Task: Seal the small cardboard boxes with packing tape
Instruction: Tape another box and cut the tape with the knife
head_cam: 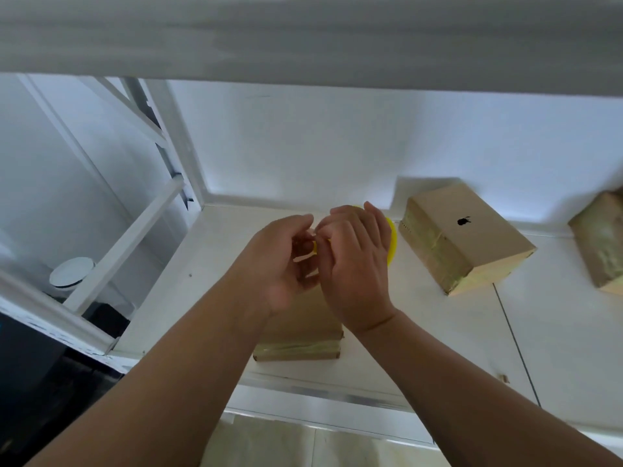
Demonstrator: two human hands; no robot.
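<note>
- Above the white desk (202,257), a yellow packing-tape roll (392,242) is gripped by the right hand (357,264), its end seemingly pinched by the left hand (283,264).
- Beneath, a small brown cardboard box (300,335) is partly taped; a fully taped neighbouring box (465,237) is judged finished.

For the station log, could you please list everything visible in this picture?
cardboard boxes: three, brown; one under the hands, one black-marked at right, one cut off at the right edge.
yellow tape roll: one, yellow, behind the right hand.
table: one, white, under the boxes.
shelf frame: one, white, left.
round object: one, white, lower left.
left hand: one, pinching at the roll's edge.
right hand: one, gripping the roll.
</note>
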